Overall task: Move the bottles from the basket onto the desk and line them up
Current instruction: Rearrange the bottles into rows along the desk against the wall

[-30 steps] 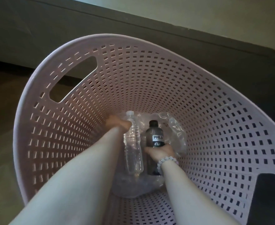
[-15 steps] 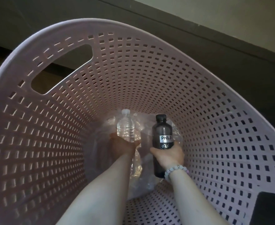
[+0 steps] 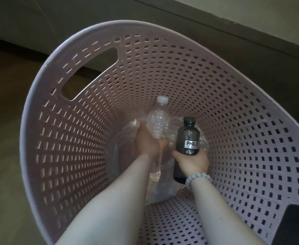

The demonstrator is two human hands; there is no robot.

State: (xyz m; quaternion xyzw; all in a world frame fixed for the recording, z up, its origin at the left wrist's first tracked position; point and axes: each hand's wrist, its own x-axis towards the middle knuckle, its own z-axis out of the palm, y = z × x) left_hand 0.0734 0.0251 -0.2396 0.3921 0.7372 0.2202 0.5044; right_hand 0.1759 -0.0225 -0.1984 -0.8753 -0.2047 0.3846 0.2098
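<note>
Left hand (image 3: pixel 146 143) wrapped around the clear bottle (image 3: pixel 158 123), right hand (image 3: pixel 192 160) gripping the dark bottle (image 3: pixel 187 138), both deep inside the basket (image 3: pixel 233 103).

Both arms reach down into the basket (image 3: pixel 71 156), whose wall rings them on every side. The left hand (image 3: pixel 146 143) is wrapped around the water bottle (image 3: pixel 158 123), and the right hand (image 3: pixel 192 160), just to its right, is wrapped around the labelled bottle (image 3: pixel 187 138). The two bottles stand side by side, caps pointing away from the person. Plastic wrap (image 3: pixel 162 190) lies beneath them on the basket floor. A bracelet (image 3: pixel 197 177) sits on the right wrist.
</note>
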